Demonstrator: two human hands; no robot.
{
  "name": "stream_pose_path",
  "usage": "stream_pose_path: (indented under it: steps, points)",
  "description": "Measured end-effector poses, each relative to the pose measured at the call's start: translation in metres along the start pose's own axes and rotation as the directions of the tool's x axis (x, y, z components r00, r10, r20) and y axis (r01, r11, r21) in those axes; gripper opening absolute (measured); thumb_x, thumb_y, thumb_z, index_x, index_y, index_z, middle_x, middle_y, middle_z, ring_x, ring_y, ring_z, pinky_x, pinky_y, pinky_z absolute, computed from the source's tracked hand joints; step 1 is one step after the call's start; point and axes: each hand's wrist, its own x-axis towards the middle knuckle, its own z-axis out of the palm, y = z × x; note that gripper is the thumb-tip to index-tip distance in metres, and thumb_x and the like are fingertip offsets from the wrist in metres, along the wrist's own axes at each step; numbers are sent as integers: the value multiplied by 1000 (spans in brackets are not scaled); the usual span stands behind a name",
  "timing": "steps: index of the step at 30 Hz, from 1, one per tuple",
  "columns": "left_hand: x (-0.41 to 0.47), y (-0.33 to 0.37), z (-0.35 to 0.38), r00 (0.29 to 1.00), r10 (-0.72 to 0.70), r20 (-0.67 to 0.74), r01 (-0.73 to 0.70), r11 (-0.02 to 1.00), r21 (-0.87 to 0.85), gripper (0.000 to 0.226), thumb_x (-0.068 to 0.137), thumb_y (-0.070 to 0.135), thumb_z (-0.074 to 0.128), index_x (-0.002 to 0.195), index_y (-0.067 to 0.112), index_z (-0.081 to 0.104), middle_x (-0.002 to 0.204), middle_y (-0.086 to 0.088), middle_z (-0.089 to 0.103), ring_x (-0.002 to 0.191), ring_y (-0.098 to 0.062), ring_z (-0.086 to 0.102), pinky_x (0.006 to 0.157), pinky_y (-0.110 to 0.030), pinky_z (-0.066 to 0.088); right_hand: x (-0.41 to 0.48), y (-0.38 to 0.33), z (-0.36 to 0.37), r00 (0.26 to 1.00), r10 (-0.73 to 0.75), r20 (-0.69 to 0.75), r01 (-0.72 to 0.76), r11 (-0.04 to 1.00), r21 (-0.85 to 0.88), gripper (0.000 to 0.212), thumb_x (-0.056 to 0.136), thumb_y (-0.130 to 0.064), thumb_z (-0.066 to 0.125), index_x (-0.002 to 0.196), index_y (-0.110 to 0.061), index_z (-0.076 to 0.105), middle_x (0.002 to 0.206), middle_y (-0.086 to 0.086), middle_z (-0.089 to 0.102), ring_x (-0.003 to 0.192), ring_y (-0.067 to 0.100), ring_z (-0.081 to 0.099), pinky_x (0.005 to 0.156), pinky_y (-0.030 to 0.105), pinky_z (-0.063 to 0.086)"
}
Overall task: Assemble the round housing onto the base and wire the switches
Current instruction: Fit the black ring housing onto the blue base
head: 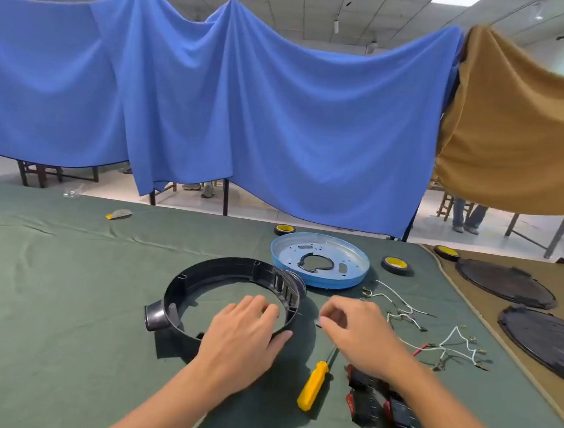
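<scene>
Yellow screwdriver (313, 386) — just beside switches (362, 407)

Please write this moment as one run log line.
left hand: grips round housing rim | right hand: fingers curled beside it, contents unclear | blue base: apart, behind | screwdriver: on cloth

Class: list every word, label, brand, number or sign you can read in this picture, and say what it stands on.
No text can be read anywhere in this view.
The tape roll has faint marks on its yellow core, too blurred to read.
The switches: any markings are too small to read.
The round housing, blue base and screwdriver show no lettering.
</scene>
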Motion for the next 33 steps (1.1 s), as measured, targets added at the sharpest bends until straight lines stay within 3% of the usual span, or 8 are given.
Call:
stream_pose_path:
  steps: [1,4,9,15,26,33]
  points:
    - [2,-1,3,1000,-16,18,16,1000,16,36,95,52,49,90,21,65,90,5,62,84,-16,63,60,-32,50,9,3,3,1000,6,-11,-7,1000,-18,9,92,-26,56,90,-26,65,82,-14,62,76,2,56,63,11,41]
    - [3,-7,14,993,55,-100,-47,995,85,41,93,48,43,65,23,60,64,6,56,57,-15,61,39,-30,40,34,11,11,998,43,-56,-46,997,-59,8,92,-23,55,91,-28,61,89,-11,61,82,3,55,68,16,42]
    - [8,-23,26,966,131,-224,-95,982,164,44,92,45,47,55,22,54,52,4,51,47,-18,55,39,-28,40,71,23,23,994,38,-98,-54,984,-172,19,93,-21,52,110,-21,61,109,-4,57,108,14,48,92,35,47]
    - [21,-41,38,965,142,-219,-113,984,140,45,91,45,50,53,21,51,49,4,49,46,-19,54,41,-26,40,103,36,27,994,9,-112,-45,944,-326,34,96,-17,43,129,-18,51,130,1,52,118,20,43,99,37,38]
    - [46,-56,57,973,114,-199,-89,988,128,50,90,48,45,48,20,46,44,4,48,43,-21,51,41,-27,37,137,47,39,996,-54,-67,1,786,-618,23,94,-36,56,111,-22,63,106,-2,65,100,19,54,91,39,38]
    - [51,-56,59,980,96,-176,-77,991,109,50,90,48,43,49,21,47,44,6,47,44,-19,51,40,-27,35,139,50,40,991,-123,-53,56,741,-669,16,94,-16,58,108,-14,62,104,4,65,97,21,54,82,34,42]
